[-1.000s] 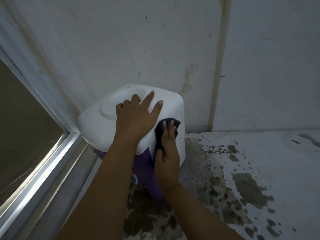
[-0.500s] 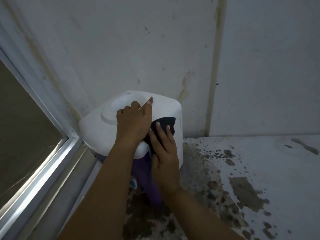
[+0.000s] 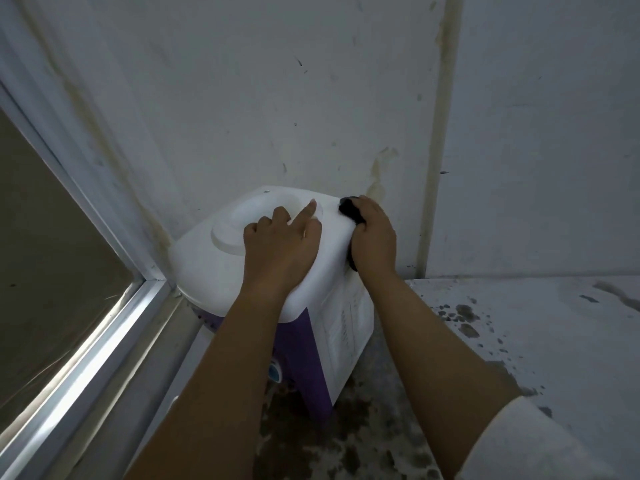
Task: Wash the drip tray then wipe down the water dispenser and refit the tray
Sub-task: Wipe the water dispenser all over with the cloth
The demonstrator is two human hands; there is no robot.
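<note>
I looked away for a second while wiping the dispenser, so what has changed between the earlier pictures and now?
The right hand slid the dark cloth from the front right edge of the water dispenser back to its rear right corner, near the wall. The left hand stayed resting on the white top, one finger now pointing out. The dispenser itself did not shift.

The scene is dim and flat, with a cool grey cast. The brightest light runs along the silver metal window frame at lower left, so daylight probably enters from that side. The white plastic top of the water dispenser catches soft light without hard glare. Its purple front sits in shadow. Wide-angle distortion bends the frame's lines. Detail is soft, especially on the stained white counter.
</note>
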